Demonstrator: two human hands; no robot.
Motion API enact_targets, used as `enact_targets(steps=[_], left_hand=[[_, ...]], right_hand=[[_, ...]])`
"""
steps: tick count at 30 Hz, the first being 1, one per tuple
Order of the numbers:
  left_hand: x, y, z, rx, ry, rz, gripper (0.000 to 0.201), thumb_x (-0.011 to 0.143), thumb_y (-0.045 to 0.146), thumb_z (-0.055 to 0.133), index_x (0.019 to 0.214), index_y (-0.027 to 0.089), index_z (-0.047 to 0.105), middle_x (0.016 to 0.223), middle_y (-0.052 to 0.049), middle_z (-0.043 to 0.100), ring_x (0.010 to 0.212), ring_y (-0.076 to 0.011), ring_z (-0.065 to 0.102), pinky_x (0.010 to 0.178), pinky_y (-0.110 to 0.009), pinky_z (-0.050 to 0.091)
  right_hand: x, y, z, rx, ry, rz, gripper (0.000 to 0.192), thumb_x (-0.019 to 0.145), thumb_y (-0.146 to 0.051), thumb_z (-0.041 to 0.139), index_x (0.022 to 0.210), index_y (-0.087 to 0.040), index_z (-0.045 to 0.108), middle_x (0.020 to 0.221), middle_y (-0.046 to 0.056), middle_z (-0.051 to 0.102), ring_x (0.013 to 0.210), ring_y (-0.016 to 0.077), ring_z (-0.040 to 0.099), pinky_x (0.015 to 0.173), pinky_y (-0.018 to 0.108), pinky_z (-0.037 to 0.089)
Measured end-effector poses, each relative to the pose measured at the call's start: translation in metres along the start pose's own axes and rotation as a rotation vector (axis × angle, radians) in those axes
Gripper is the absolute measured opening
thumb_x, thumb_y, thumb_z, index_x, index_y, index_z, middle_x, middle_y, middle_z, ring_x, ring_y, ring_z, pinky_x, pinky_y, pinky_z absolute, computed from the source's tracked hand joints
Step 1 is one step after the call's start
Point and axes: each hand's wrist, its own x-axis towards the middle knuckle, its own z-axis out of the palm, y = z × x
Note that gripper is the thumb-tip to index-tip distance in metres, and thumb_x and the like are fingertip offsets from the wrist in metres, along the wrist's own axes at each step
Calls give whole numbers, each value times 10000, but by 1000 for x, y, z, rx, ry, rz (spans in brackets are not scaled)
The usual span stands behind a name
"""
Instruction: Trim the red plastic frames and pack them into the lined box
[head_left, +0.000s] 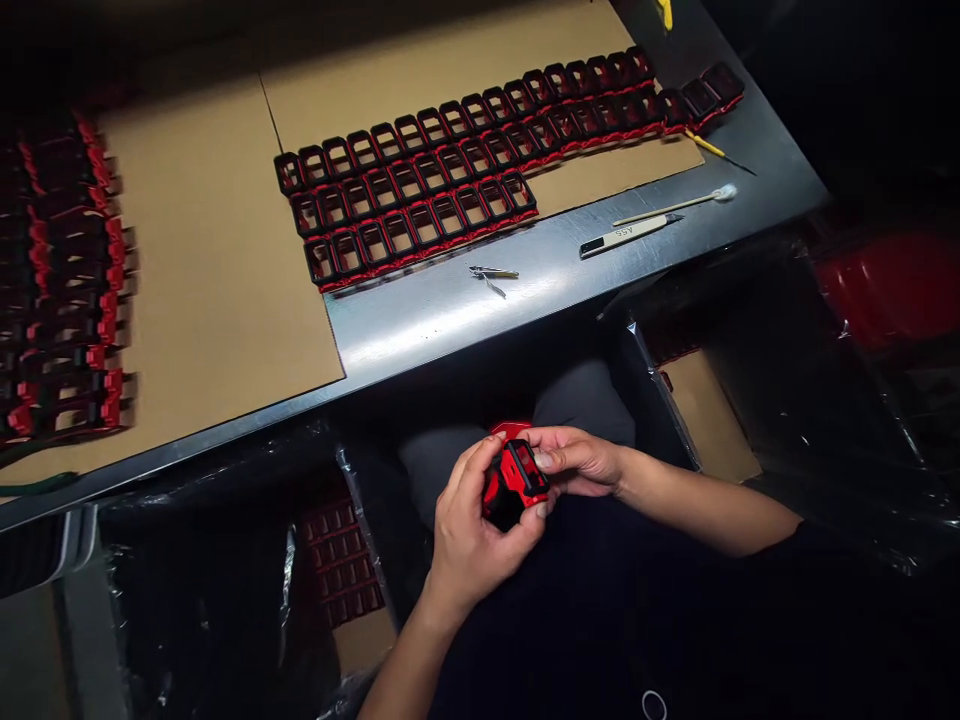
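Note:
Above my lap, both hands are wrapped round one red and black plastic housing with a rectangular opening in its black rim. My left hand grips it from the left, with the thumb along its lower edge. On the other side, my right hand has its fingers closed on the housing near the black rim. A bit of red shows just behind the fingertips; I cannot tell whether it belongs to the same piece. On the table, rows of similar housings stand on cardboard.
A metal table is partly covered by cardboard. Near its edge lie a marked pen-like knife, a cotton-tipped stick, a small metal tool and a yellow-handled tool. More housings stand at left. Plastic-lined boxes flank my legs.

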Motion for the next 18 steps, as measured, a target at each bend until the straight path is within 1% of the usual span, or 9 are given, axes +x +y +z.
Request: enact_targets(steps=[2,4,6,9,11,13,16,18], left_hand=[[0,-1,0,-10,-9,-47,579,779,287,698,1316,203,497,1205,-122,663,1088,-266,674,913,-441,593],[-1,-2,0,-14,-27,-77,616,766,276,702,1335,202,480,1207,-121,661,1086,-268,676,913,-436,592],[-3,-3,0,-24,-60,-96,665,765,261,693,1380,202,448,1229,-121,650,1095,-267,673,918,-428,589],[-5,-4,2,-53,-125,-117,688,769,258,693,1405,215,436,1255,-116,628,1121,-267,659,932,-430,584],[-5,-4,3,-59,-145,-118,702,764,267,714,1406,221,436,1272,-119,609,1143,-274,646,943,-441,579],[-5,-4,5,-55,-138,-102,714,763,259,721,1412,219,425,1287,-128,593,1164,-280,633,952,-454,575],[-6,-8,5,-79,-105,-95,693,772,254,726,1400,224,435,1275,-125,599,1166,-280,628,961,-464,567],[-8,-11,5,-185,-79,-137,661,789,340,744,1373,237,453,1274,-122,607,1176,-285,623,969,-468,561]], right_hand=[[0,-2,3,4,47,11,503,715,-359,861,1058,-140,565,823,21,696,651,126,694,500,173,546],[-1,-3,8,-5,84,9,474,713,-363,859,1013,-150,560,747,-4,679,594,119,675,471,172,540],[-1,-5,12,-38,109,-8,439,715,-364,854,961,-148,561,691,-24,654,527,93,633,445,162,523],[0,-7,20,-117,158,-54,423,702,-372,861,884,-134,561,645,-40,627,440,41,537,403,130,455],[0,-8,24,-188,198,-58,438,679,-391,874,830,-137,550,602,-58,603,403,23,487,380,121,402],[1,-9,29,-271,237,-43,470,648,-425,887,794,-145,539,567,-72,585,393,25,475,377,127,378],[1,-12,35,-350,273,-46,495,630,-476,884,799,-144,558,574,-68,593,418,37,495,412,148,397],[-1,-15,37,-363,274,-75,498,666,-527,848,853,-137,601,592,-55,607,451,49,519,454,168,426]])
